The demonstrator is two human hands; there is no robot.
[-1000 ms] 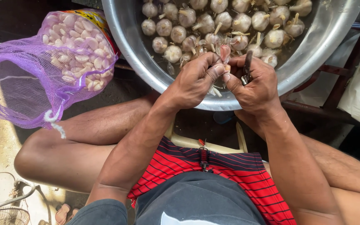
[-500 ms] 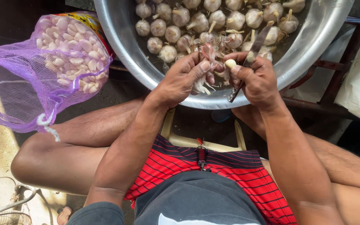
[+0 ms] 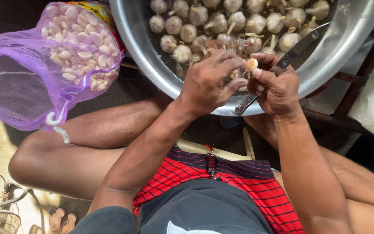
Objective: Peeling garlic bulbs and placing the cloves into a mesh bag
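Right hand (image 3: 278, 86) grips knife (image 3: 282, 65) and garlic clove (image 3: 251, 64) at the thumb. Left hand (image 3: 208, 84) pinches the clove's skin above metal basin (image 3: 347, 47) of garlic bulbs (image 3: 221, 21).

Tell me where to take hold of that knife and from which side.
Grip the knife by its dark handle, the end nearest the body, where the right hand already wraps it. Come from the near side: the blade slants up and away over the metal bowl rim, so that end is sharp.

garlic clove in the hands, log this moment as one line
left hand: pinching garlic clove | right hand: grips knife, thumb on clove | over steel basin of garlic bulbs
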